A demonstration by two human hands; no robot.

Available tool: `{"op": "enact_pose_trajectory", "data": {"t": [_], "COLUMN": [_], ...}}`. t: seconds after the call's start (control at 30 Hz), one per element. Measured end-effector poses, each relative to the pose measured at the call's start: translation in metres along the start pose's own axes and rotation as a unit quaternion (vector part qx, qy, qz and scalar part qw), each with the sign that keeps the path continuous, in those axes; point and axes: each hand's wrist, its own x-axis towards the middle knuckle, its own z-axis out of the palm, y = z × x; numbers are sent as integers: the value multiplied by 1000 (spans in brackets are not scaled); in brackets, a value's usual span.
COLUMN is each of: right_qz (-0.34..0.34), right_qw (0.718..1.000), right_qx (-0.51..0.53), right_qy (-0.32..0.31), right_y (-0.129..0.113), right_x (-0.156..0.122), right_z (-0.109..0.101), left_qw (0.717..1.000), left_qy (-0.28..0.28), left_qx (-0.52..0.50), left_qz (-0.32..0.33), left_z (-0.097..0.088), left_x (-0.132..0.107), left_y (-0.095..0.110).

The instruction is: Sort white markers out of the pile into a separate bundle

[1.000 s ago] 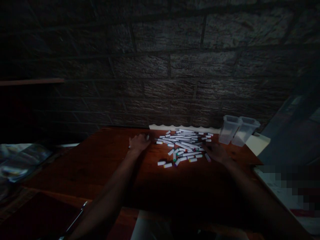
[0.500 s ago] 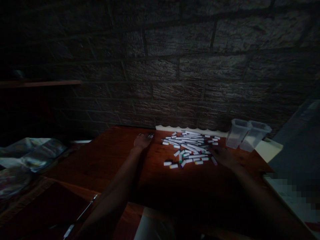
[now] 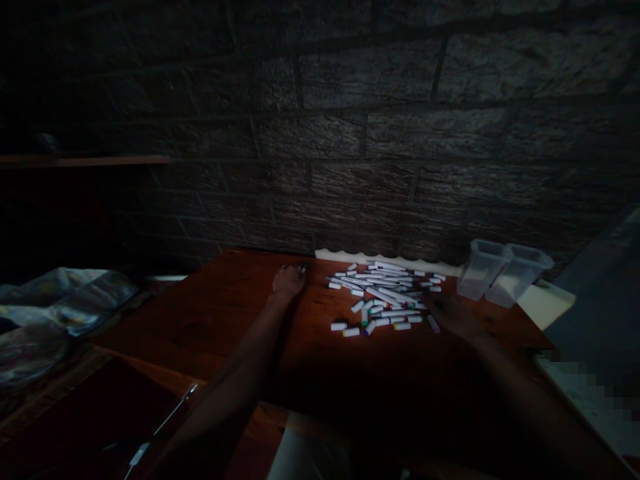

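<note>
Since the earlier frame, the left hand (image 3: 289, 281) had stayed curled around a marker (image 3: 301, 268) (too dim to be sure); the right hand (image 3: 453, 313) lay spread beside the marker pile (image 3: 385, 293), dozens strong, near two cups (image 3: 500, 272).

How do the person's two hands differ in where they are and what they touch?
The left hand lies left of the marker pile, apart from it; the right hand rests at the pile's right edge, beside the cups. The left is brighter; the right is in shadow. Both rest on the table.
</note>
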Motion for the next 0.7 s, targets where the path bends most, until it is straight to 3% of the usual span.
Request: {"op": "enact_pose_trajectory", "data": {"t": [0.7], "right_qz": [-10], "right_qw": [1000], "right_qx": [1], "right_qy": [3], "right_y": [0], "right_x": [1], "right_z": [0], "left_qw": [999], "left_qy": [-10], "left_qx": [1], "left_qz": [-31], "left_z": [-6], "left_x": [-5], "left_y": [4]}}
